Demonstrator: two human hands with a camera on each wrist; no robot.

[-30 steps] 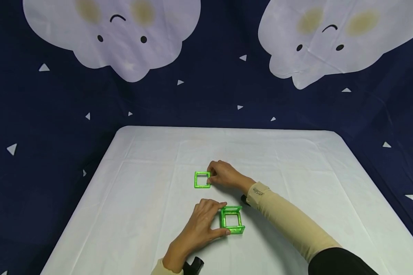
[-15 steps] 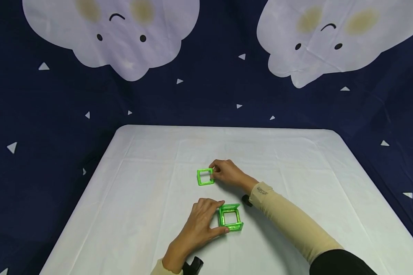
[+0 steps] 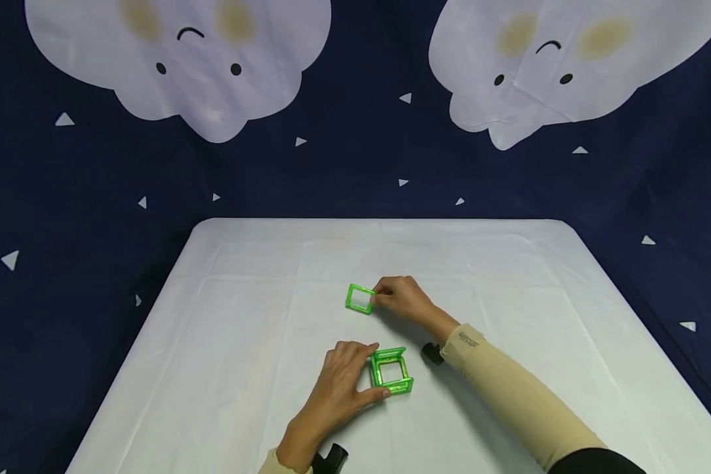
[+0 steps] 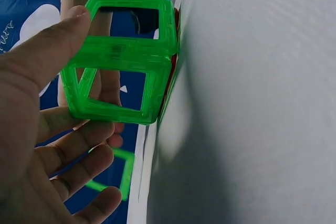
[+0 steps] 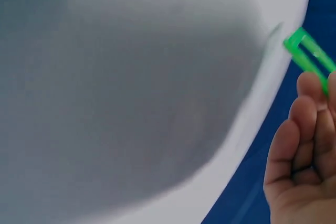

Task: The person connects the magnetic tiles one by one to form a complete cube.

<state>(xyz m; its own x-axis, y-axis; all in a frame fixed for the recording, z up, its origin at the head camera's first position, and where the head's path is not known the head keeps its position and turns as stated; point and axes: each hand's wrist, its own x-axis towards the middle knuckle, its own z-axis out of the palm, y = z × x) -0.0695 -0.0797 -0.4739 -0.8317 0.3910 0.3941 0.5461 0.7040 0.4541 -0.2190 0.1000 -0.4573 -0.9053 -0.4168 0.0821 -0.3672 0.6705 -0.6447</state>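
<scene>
Several green square magnetic tiles are joined into an open-sided box (image 3: 398, 386) on the white table. My left hand (image 3: 339, 376) holds this box at its left side, thumb at the near wall and index finger at the far one. Close up in the left wrist view, the thumb lies on a corner of the box (image 4: 118, 50). Farther back, my right hand (image 3: 405, 296) pinches a single green square magnetic tile (image 3: 349, 297) by its right edge, tilted. The right wrist view catches only part of that tile (image 5: 300, 51), beyond the fingertips (image 5: 310, 85).
The white table (image 3: 261, 342) ends at a dark blue backdrop (image 3: 343, 178) printed with clouds. Black wrist devices (image 3: 332, 459) sit beneath both wrists. A thin red edge (image 4: 170, 80) shows between box and table in the left wrist view.
My right hand has drawn the single tile slightly rightward and turned it from square-on to tilted. My left hand keeps its hold on the box; the whole view has shifted slightly.
</scene>
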